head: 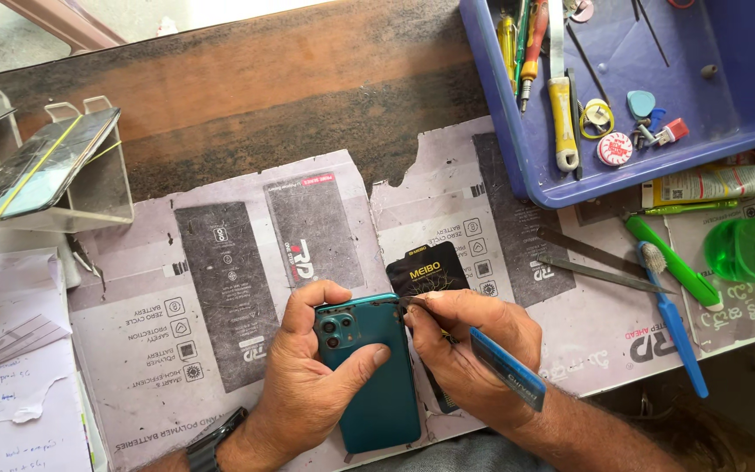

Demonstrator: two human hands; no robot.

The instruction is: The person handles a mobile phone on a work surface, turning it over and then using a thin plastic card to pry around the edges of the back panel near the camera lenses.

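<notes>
A teal phone [376,385] lies back side up on the paper-covered bench, its camera cluster at the upper left. My left hand [312,385] clamps it, thumb across the back and fingers curled over the top edge. My right hand [469,336] presses a thin dark tool [414,302] against the phone's upper right corner and also holds a blue plastic card [507,368] between its fingers. A small black pad with yellow print [425,271] lies just behind the phone.
A blue tray [517,131] with screwdrivers, picks and small parts sits at the back right. Beside it lie a green toothbrush [670,260], a blue toothbrush [675,325], metal tweezers [592,262], a glue tube [718,183] and a green bottle [753,249]. A phone stand [45,170] stands left.
</notes>
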